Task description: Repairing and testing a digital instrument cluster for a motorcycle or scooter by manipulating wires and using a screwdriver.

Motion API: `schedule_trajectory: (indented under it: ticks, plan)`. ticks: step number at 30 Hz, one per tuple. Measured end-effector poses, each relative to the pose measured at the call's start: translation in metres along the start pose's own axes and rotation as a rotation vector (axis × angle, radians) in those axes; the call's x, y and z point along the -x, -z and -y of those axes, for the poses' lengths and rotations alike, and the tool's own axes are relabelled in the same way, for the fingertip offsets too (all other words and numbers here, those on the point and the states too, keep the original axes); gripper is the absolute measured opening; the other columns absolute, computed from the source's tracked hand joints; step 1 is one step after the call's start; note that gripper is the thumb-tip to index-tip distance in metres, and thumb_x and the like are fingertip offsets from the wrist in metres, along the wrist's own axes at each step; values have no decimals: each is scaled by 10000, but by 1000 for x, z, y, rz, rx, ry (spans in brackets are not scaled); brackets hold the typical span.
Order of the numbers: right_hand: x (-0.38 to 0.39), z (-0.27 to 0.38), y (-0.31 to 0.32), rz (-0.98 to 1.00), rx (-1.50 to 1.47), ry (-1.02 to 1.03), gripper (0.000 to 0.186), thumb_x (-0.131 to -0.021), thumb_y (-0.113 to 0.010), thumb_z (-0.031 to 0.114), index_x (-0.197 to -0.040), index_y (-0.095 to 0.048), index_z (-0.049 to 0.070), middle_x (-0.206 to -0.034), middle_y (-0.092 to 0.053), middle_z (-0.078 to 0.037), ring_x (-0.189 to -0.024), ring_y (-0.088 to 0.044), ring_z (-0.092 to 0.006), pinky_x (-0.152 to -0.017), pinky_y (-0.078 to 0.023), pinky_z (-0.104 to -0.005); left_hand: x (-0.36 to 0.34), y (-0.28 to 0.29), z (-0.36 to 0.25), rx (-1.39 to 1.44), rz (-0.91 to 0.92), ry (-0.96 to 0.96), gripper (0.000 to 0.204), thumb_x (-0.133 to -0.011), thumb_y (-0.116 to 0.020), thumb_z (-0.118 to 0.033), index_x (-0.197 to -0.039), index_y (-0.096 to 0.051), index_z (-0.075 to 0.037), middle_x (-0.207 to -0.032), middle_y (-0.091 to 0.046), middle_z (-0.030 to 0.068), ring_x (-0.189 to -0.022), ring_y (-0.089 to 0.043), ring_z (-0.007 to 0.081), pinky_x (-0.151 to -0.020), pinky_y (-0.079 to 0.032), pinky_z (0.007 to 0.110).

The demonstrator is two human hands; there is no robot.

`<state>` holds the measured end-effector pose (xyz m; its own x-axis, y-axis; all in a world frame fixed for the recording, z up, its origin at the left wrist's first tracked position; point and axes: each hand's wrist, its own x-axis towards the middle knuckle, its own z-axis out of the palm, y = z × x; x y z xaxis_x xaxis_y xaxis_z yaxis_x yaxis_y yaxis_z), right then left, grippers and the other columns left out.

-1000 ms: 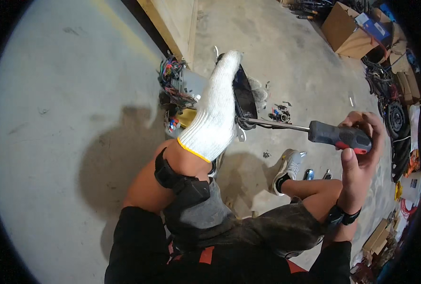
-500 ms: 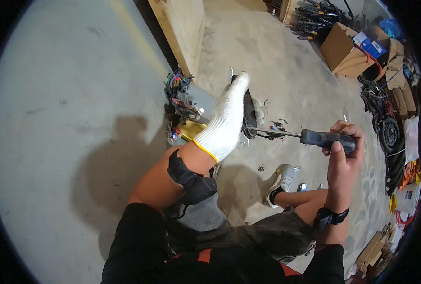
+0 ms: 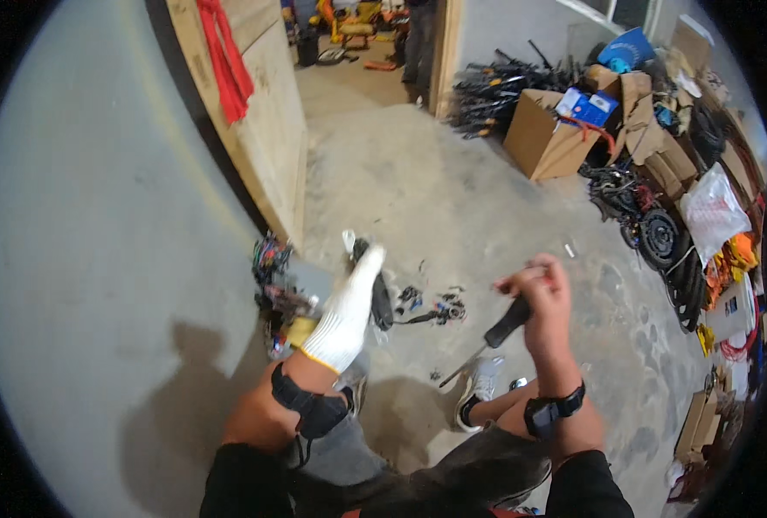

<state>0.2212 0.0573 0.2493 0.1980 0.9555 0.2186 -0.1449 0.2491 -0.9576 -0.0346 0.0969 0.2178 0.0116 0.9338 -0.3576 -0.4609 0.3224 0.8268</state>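
My left hand (image 3: 349, 302), in a white knit glove, is closed around a dark elongated part (image 3: 382, 304) with a pale tab at its far end. My bare right hand (image 3: 540, 302) grips a black-handled screwdriver (image 3: 506, 325), whose metal shaft points down and left, apart from that part. Beside my gloved hand lie a tangle of coloured wires (image 3: 271, 257), a grey panel or box (image 3: 307, 281) and a yellow piece (image 3: 301, 331). Small dark parts (image 3: 448, 307) are scattered on the floor between my hands.
A wooden door (image 3: 271, 164) with red cloth (image 3: 226, 60) stands left of a doorway, where another person's legs (image 3: 419, 47) show. Black rods (image 3: 500, 91), cardboard boxes (image 3: 534, 134), wheels (image 3: 659, 237) and bags line the right side, beneath a window.
The screwdriver has left the dark part and swung round to point downward, with my right hand moving left. My view has lifted, showing more of the doorway; both hands sit lower in the picture.
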Motion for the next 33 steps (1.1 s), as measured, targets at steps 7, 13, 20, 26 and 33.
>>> schedule_trajectory:
  ticks: [7,13,20,26,33]
  plan:
    - [16,-34,-39,489,262,-497,371,-1005,-606,361,-979,-621,-8,-852,-657,-61,-710,-689,-148,-533,-525,-279,20,-22,-7,-312,15,-182,495,-954,-674,-348,-1345,-510,-93,-913,-631,20,-814,-623,122,-700,-510,291]
    - [27,-45,-59,532,207,-547,432,-1003,-604,397,-1038,-647,-31,-891,-672,-68,-745,-698,-152,-554,-526,-279,25,-33,-6,-403,228,-441,698,-930,-688,-166,-1522,-335,-60,-937,-564,-42,-824,-521,53,-710,-459,244]
    - [21,-52,-58,539,236,-488,366,-986,-645,344,-983,-685,-20,-839,-686,-48,-750,-687,-122,-576,-525,-272,22,-31,3,-460,171,-450,258,-893,-740,-178,-1078,-612,-51,-777,-545,-49,-703,-504,56,-643,-454,255]
    - [24,-48,-62,533,292,-512,339,-973,-668,325,-971,-693,-13,-818,-687,-37,-698,-659,-105,-554,-512,-254,22,-30,-2,-457,210,-320,805,-884,-734,-130,-1533,-280,13,-795,-500,-53,-709,-472,39,-639,-437,218]
    - [28,-44,-62,528,209,-558,248,-974,-664,231,-931,-691,-12,-780,-670,-33,-647,-625,-104,-567,-508,-263,21,-32,11,-422,208,-526,784,-886,-731,-105,-1527,-291,4,-770,-478,-56,-678,-460,47,-608,-436,226]
